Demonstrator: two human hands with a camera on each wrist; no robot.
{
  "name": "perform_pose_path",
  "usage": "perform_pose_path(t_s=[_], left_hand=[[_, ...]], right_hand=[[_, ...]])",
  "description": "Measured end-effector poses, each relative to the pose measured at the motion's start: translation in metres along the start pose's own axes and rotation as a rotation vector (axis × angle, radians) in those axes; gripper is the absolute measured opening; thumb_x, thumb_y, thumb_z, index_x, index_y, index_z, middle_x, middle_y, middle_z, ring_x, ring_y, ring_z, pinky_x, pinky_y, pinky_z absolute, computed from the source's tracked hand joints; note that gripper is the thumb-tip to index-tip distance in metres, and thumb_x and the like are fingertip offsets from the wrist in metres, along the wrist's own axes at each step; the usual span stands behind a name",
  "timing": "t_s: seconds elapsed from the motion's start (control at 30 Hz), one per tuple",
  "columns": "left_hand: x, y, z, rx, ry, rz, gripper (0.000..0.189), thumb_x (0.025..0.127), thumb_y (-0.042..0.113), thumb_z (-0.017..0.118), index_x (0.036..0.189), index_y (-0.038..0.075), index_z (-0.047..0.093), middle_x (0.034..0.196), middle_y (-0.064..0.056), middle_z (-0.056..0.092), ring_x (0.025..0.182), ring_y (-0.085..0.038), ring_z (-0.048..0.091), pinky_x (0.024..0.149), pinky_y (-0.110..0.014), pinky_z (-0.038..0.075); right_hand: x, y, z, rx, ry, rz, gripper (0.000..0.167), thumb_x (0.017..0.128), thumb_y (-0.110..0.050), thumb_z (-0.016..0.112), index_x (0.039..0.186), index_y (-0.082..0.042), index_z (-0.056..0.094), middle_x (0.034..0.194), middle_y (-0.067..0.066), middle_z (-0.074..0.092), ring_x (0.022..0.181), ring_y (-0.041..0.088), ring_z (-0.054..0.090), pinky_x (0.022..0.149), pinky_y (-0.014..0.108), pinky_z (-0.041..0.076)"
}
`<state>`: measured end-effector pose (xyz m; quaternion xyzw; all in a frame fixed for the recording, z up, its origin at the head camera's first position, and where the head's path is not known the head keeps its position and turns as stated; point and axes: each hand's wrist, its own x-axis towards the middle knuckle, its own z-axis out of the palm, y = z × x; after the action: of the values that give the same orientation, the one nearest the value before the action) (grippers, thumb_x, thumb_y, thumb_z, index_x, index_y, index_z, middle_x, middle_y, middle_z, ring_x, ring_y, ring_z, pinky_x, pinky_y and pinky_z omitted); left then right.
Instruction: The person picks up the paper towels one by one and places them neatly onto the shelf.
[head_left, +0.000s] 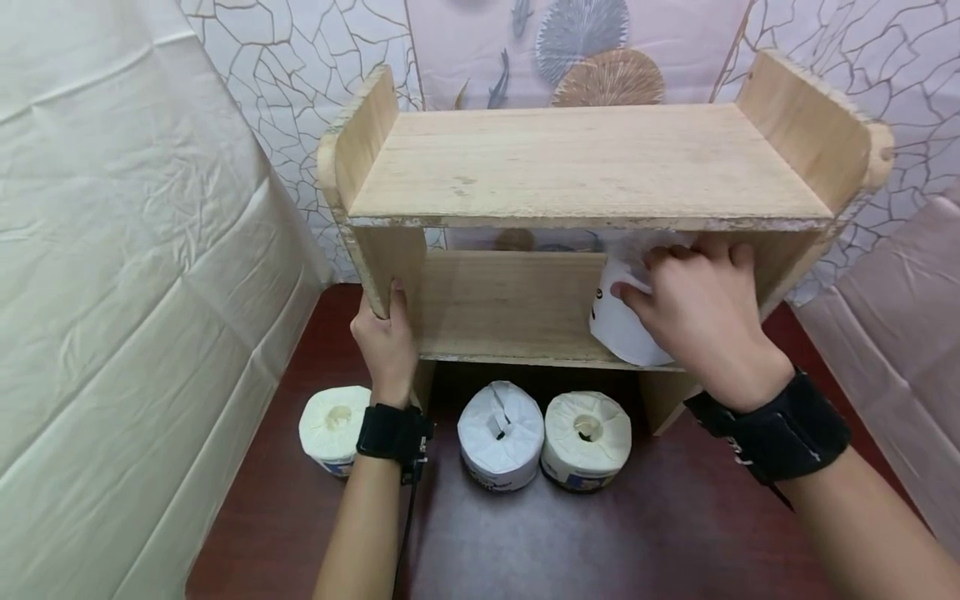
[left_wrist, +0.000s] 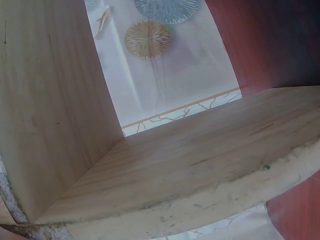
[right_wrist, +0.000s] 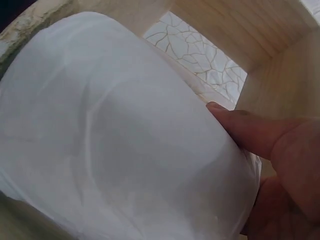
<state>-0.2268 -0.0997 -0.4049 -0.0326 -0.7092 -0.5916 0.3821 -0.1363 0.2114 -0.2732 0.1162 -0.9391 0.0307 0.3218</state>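
Observation:
A two-tier wooden shelf (head_left: 592,162) stands on the dark red table. My left hand (head_left: 386,342) grips its left side panel (head_left: 384,258), thumb on the inner face. On the middle board (head_left: 510,304), at the right end, a white wrapped toilet roll (head_left: 622,321) stands within my right hand (head_left: 701,308). The thumb presses one side of the roll while the other fingers reach over its top, under the upper board. Up close in the right wrist view, the wrapper (right_wrist: 125,125) of this roll looks smooth and white, with the thumb (right_wrist: 250,130) against its edge.
Below the middle board, two wrapped toilet rolls stand side by side, a white one (head_left: 501,433) and a cream one (head_left: 587,437). Another cream roll (head_left: 335,425) stands left of the shelf, partly behind my left wrist. Cloth walls (head_left: 150,292) flank the table (head_left: 600,550).

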Motion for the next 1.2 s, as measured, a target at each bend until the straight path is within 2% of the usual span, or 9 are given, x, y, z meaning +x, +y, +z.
perform_pose_path(t_s=[0.1,0.2,0.3,0.4,0.6,0.8,0.97,1.07,1.2], left_hand=[[-0.001,0.000,0.000,-0.001,-0.005,0.006,0.039,0.108,0.029,0.063,0.131,-0.002,0.068,0.120,-0.018,0.075,0.099,-0.019,0.071,0.079,-0.039,0.054],[0.000,0.001,-0.001,0.006,-0.005,0.014,0.039,0.108,0.029,0.063,0.129,-0.003,0.068,0.117,-0.019,0.076,0.093,-0.019,0.068,0.076,-0.037,0.051],[0.001,0.000,-0.001,0.013,0.002,0.018,0.038,0.108,0.030,0.063,0.127,-0.003,0.069,0.113,-0.019,0.076,0.088,-0.018,0.064,0.073,-0.033,0.046],[0.001,0.000,-0.002,0.017,0.013,0.020,0.037,0.107,0.028,0.064,0.126,-0.003,0.070,0.111,-0.020,0.076,0.086,-0.017,0.062,0.072,-0.031,0.045],[0.001,-0.002,-0.001,0.019,0.007,0.012,0.037,0.108,0.028,0.063,0.126,-0.004,0.069,0.101,-0.021,0.075,0.078,-0.021,0.055,0.066,-0.032,0.038],[0.000,-0.001,-0.001,0.012,0.015,0.019,0.038,0.108,0.029,0.063,0.123,-0.005,0.069,0.083,-0.020,0.065,0.071,-0.021,0.049,0.061,-0.032,0.033],[0.001,-0.002,0.000,0.006,0.013,0.009,0.039,0.108,0.030,0.063,0.126,-0.004,0.069,0.102,-0.019,0.074,0.081,-0.017,0.060,0.068,-0.030,0.043],[0.000,-0.001,0.002,-0.002,0.012,0.003,0.040,0.107,0.030,0.064,0.129,-0.003,0.069,0.116,-0.017,0.076,0.094,-0.017,0.067,0.077,-0.035,0.051],[0.000,-0.001,0.001,-0.004,0.010,0.004,0.040,0.107,0.030,0.064,0.130,-0.003,0.069,0.118,-0.017,0.076,0.098,-0.018,0.069,0.079,-0.037,0.052]], right_hand=[[-0.002,0.003,-0.003,0.010,-0.018,-0.013,0.035,0.089,-0.027,0.084,0.094,0.004,0.070,0.073,0.026,0.058,0.099,0.058,0.049,0.072,0.065,0.036],[-0.004,0.006,-0.005,0.012,-0.018,-0.024,0.036,0.088,-0.025,0.085,0.104,0.005,0.071,0.085,0.031,0.061,0.103,0.060,0.048,0.072,0.066,0.036],[-0.005,0.009,-0.006,0.025,-0.012,-0.034,0.037,0.087,-0.023,0.086,0.105,0.004,0.069,0.096,0.032,0.063,0.103,0.061,0.047,0.071,0.067,0.037],[-0.005,0.013,-0.006,0.068,0.001,-0.064,0.033,0.085,-0.017,0.088,0.100,0.004,0.067,0.097,0.028,0.065,0.104,0.060,0.048,0.074,0.068,0.039],[-0.006,0.023,-0.005,0.156,0.009,-0.162,0.035,0.079,-0.006,0.089,0.098,0.008,0.064,0.092,0.024,0.067,0.102,0.049,0.057,0.091,0.064,0.037],[-0.006,0.025,-0.007,0.231,-0.048,-0.147,0.034,0.081,-0.003,0.087,0.102,0.008,0.062,0.096,0.024,0.067,0.107,0.047,0.057,0.101,0.066,0.030],[-0.009,0.029,-0.011,0.244,-0.069,-0.136,0.034,0.081,-0.002,0.087,0.103,0.008,0.062,0.096,0.023,0.068,0.104,0.047,0.057,0.100,0.066,0.029],[-0.011,0.033,-0.012,0.256,-0.104,-0.119,0.036,0.082,-0.003,0.086,0.108,0.009,0.064,0.102,0.025,0.070,0.104,0.046,0.059,0.099,0.067,0.028],[-0.013,0.038,-0.009,0.266,-0.149,-0.109,0.039,0.084,-0.007,0.086,0.112,0.009,0.065,0.108,0.027,0.072,0.104,0.045,0.063,0.098,0.065,0.029]])
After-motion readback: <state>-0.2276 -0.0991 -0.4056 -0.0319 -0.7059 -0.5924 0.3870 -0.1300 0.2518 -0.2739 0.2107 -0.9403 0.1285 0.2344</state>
